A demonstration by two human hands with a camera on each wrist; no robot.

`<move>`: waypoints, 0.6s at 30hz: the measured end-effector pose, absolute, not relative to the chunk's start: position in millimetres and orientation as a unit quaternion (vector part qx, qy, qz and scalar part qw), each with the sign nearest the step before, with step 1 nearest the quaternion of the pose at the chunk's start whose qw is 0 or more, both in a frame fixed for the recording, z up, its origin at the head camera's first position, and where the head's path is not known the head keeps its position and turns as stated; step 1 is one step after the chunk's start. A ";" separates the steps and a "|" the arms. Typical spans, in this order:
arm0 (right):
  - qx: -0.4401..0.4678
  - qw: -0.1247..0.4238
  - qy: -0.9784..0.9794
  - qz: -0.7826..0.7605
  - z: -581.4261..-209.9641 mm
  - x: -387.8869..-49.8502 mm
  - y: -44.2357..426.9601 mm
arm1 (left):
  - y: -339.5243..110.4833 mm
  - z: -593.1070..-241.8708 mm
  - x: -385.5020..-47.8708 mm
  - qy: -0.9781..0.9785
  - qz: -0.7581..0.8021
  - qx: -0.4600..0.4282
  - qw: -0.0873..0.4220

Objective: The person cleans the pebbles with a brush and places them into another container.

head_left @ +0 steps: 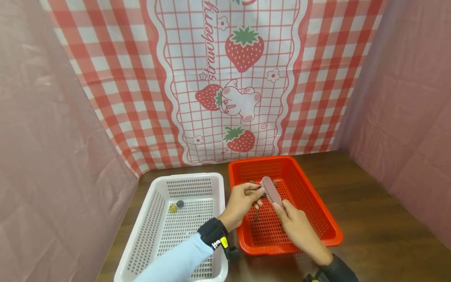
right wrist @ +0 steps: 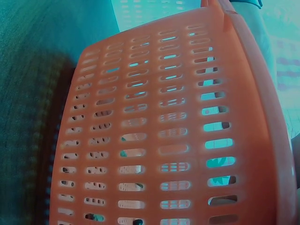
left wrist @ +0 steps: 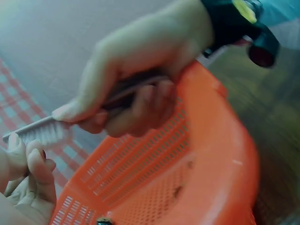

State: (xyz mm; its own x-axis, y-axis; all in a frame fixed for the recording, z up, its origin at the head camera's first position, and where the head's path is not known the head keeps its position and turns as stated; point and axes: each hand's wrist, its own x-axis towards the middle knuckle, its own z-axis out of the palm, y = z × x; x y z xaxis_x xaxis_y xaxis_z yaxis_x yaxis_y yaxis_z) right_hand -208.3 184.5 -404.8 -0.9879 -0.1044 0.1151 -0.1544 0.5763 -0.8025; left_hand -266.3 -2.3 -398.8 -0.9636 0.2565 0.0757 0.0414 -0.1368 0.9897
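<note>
A pink brush (head_left: 271, 192) with pale bristles is gripped by its handle in my right hand (head_left: 296, 225). The same brush (left wrist: 42, 131) crosses the left wrist view, its bristles facing my left hand (left wrist: 28, 187). My left hand (head_left: 244, 201) has bent fingers and pinches a small dark thing against the bristles; the fingers hide most of it. Both hands are above the red plastic basket (head_left: 317, 197). Small brown pieces (head_left: 255, 214) lie inside it. In the right wrist view the slotted basket wall (right wrist: 150, 150) fills most of the picture, and neither hand's fingers show.
To the left stands a white plastic basket (head_left: 188, 175) holding a yellowish ball (head_left: 172, 208) and a dark ball (head_left: 180, 203). My left forearm passes over its near right side. Both baskets are on a brown wooden table (head_left: 373, 211), with a red checked cloth (head_left: 119, 78) behind.
</note>
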 end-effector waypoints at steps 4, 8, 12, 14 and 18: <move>0.073 0.034 -0.892 0.444 -406.4 -209.2 185.8 | -0.1 -398.3 -264.1 0.655 0.746 0.112 0.043; 0.066 0.040 -0.891 0.448 -407.4 -209.8 187.1 | 3.7 -398.1 -258.3 0.711 0.682 0.163 0.056; 0.067 0.051 -0.889 0.450 -406.4 -211.8 185.5 | 3.5 -394.8 -258.3 0.706 0.688 0.167 0.034; 0.073 0.055 -0.891 0.445 -405.1 -212.9 184.5 | 1.9 -392.6 -260.5 0.690 0.708 0.148 0.010; 0.073 0.053 -0.898 0.432 -404.0 -212.5 184.9 | -0.1 -392.7 -261.9 0.717 0.679 0.154 0.030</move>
State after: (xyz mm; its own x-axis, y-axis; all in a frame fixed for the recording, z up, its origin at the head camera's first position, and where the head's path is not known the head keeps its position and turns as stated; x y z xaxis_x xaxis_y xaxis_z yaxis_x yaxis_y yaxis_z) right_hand -212.5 184.9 -404.0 -0.9838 -0.0854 0.1577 -0.1766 0.6169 -0.7669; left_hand -261.9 -0.1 -392.7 -0.9505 0.2622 0.1669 0.1807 0.0294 0.9831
